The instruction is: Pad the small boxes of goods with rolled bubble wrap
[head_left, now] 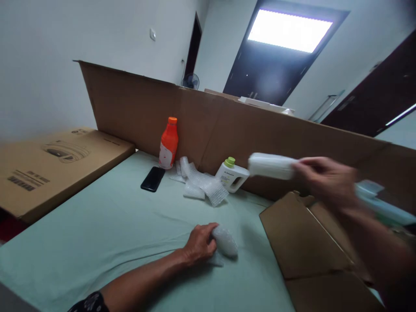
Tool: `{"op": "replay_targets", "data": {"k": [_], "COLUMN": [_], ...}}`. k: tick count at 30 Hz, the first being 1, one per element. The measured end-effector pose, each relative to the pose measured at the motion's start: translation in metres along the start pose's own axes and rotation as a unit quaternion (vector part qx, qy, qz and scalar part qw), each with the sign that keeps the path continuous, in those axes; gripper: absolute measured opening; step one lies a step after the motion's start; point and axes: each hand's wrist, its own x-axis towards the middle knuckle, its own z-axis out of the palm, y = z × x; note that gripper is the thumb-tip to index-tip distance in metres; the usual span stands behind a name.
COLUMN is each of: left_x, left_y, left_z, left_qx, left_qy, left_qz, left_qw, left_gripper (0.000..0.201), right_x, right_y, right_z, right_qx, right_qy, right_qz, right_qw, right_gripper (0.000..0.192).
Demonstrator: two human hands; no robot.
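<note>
An orange bottle stands on the green bed against a cardboard wall. A black phone lies beside it, near loose bubble wrap and a green-capped white jug. A printed carton sits at left.

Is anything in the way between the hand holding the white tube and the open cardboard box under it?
Nothing visible is. The right hand holds the white tube in the air above the open cardboard box, with only empty space between them.
</note>
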Motion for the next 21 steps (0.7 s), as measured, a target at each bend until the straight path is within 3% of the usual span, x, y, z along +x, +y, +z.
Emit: {"op": "replay_targets", "data": {"k": [4,7,10,13,17,21], "left_x": [-0.001,-0.004,0.002,0.029,0.102,0.166], "left_y": [0.009,0.0,-0.014,-0.018,-0.003,0.006], "left_z": [-0.036,-0.085,-0.134,-0.166,-0.177,-0.169], "left_qx": [-0.006,-0.01,-0.007,0.0,0.02,0.093], "left_qy": [0.0,0.023,0.061,0.096,0.108,0.136], "left_qz": [0.014,0.001,-0.018,-0.016,0.013,0.007], "left_qw": [1.0,1.0,0.998,0.995,0.994,0.986], "left_gripper": [0.054,0.052,0.049,0.047,0.048,0.07], "right_x": [-0.006,-0.042,-0.097,-0.154,-0.2,-0.212], "right_y": [-0.037,-0.033,-0.011,0.005,0.008,0.011], "right_z": [0.099,0.147,0.164,0.173,0.191,0.199], "right_qx": [0.098,0.133,0.148,0.144,0.128,0.127], "right_qy": [-0.096,-0.134,-0.134,-0.12,-0.12,-0.128], "right_qz": [0.01,0.035,0.071,0.109,0.13,0.133], "right_qw": [0.99,0.981,0.977,0.976,0.976,0.975], "right_gripper": [0.016,0.018,0.028,0.033,0.028,0.026]}}
